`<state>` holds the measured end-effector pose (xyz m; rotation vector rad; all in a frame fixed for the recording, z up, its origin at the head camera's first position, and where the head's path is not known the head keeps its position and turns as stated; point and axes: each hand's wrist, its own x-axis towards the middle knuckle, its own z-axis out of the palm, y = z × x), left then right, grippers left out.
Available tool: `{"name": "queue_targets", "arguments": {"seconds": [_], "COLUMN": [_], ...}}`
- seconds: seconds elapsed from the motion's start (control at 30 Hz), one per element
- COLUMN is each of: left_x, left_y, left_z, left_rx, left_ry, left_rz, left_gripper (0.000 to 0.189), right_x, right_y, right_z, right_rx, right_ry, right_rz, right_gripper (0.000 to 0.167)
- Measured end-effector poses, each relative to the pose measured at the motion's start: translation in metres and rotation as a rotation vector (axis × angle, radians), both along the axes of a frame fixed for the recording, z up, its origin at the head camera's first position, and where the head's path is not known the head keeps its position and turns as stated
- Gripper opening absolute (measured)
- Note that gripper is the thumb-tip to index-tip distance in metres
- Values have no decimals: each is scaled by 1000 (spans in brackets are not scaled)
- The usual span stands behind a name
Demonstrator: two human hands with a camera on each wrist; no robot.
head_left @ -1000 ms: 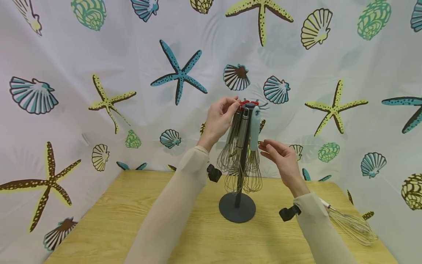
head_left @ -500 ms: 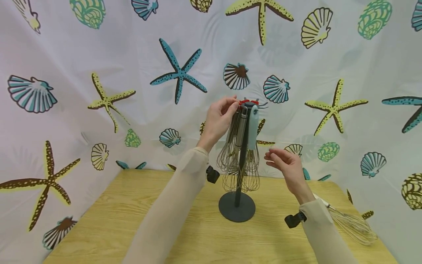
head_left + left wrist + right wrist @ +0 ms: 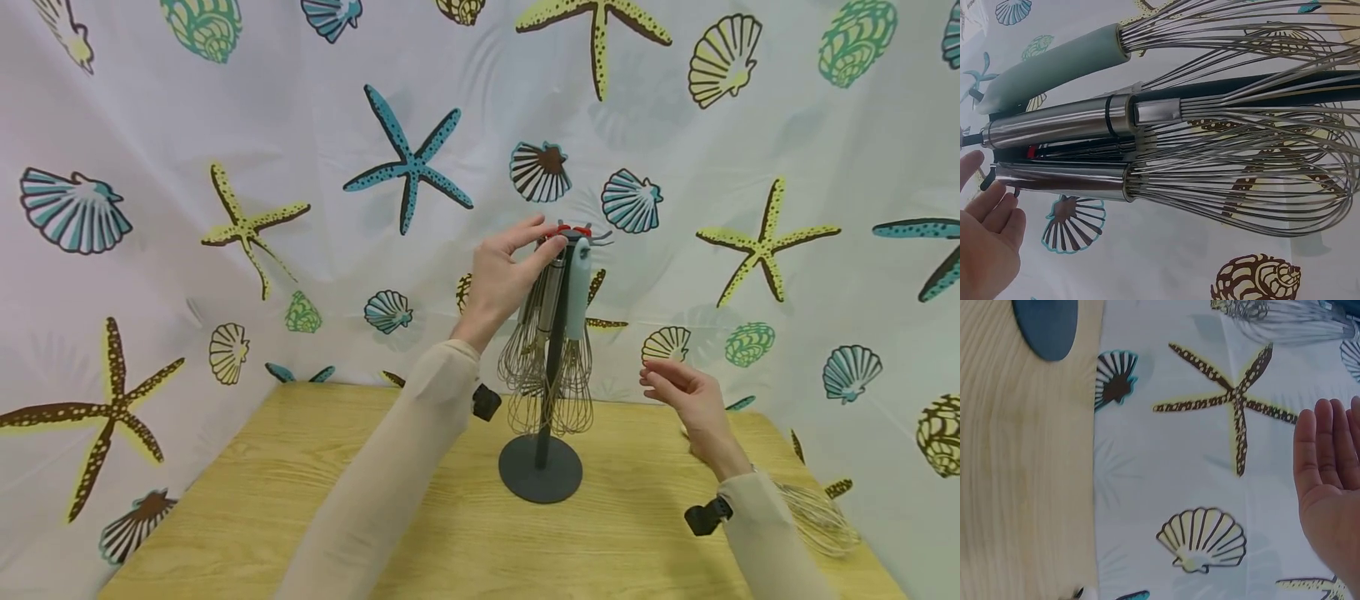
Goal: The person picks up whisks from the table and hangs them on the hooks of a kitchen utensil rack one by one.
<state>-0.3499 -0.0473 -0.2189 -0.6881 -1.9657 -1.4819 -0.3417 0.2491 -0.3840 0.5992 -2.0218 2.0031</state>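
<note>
A dark stand (image 3: 541, 475) carries several whisks hung by their handles, wire loops down. One whisk has a pale blue-green handle (image 3: 1063, 69); beside it hang a steel-handled whisk (image 3: 1054, 123) and another steel-handled whisk (image 3: 1063, 178). My left hand (image 3: 498, 283) is at the top of the stand, thumb and fingers spread apart around the hook tips. In the left wrist view its fingertips lie right by the hooks and the handle ends. Off to the right of the stand, my right hand (image 3: 693, 408) is raised above the table with nothing in it, fingers fairly straight.
Another whisk (image 3: 821, 521) lies on the wooden table (image 3: 247, 500) at the right, partly hidden by my right forearm. Red pieces (image 3: 573, 230) show at the top of the stand. Behind hangs a white curtain (image 3: 450, 100) printed with shells and starfish.
My right hand has drawn away from the hanging whisks, moving right and down. My left hand has shifted slightly right, its thumb now in front of the stand's top.
</note>
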Motion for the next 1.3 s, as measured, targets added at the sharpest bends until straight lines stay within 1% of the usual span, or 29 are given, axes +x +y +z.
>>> {"name": "queue_targets", "arguments": {"seconds": [0.13, 0.23, 0.33, 0.43, 0.5, 0.6, 0.67, 0.77, 0.87, 1.0, 1.1, 1.2, 1.3], "left_x": [1, 2, 2, 3, 3, 3, 3, 3, 3, 3, 3, 4, 4], "left_y": [2, 3, 4, 5, 6, 6, 6, 7, 8, 8, 9, 9, 9], "left_z": [-1, -3, -3, -2, 0, 2, 2, 1, 0, -2, -2, -3, -5], "left_rx": [-6, -4, 4, 5, 2, 8, 14, 25, 31, 35, 37, 40, 44], "left_ry": [7, 14, 13, 15, 16, 26, 33, 42, 41, 42, 46, 45, 40], "left_rz": [10, 14, 9, 0, 3, 13, 17, 12, 11, 9, 8, 9, 6], "left_gripper": [32, 31, 30, 31, 32, 31, 30, 30, 30, 30, 30, 30, 30], "right_x": [1, 4, 6, 6, 6, 5, 4, 5, 5, 6, 7, 5, 4], "right_y": [14, 27, 41, 55, 63, 73, 81, 92, 103, 114, 120, 125, 130], "right_z": [-8, -14, -19, -24, -27, -32, -35, -41, -45, -48, -48, -49, -52], "right_rx": [6, 75, 154, 215, 243, 270, 282, 302, 353, 461, 551, 619, 672], "right_ry": [-15, -46, -96, -141, -157, -161, -179, -237, -293, -306, -296, -292, -294], "right_rz": [12, 14, 20, 20, 26, 56, 86, 115, 123, 104, 52, 11, 5], "right_gripper": [27, 30, 36, 37, 37, 38, 39, 45, 53, 60, 63, 60, 55]}}
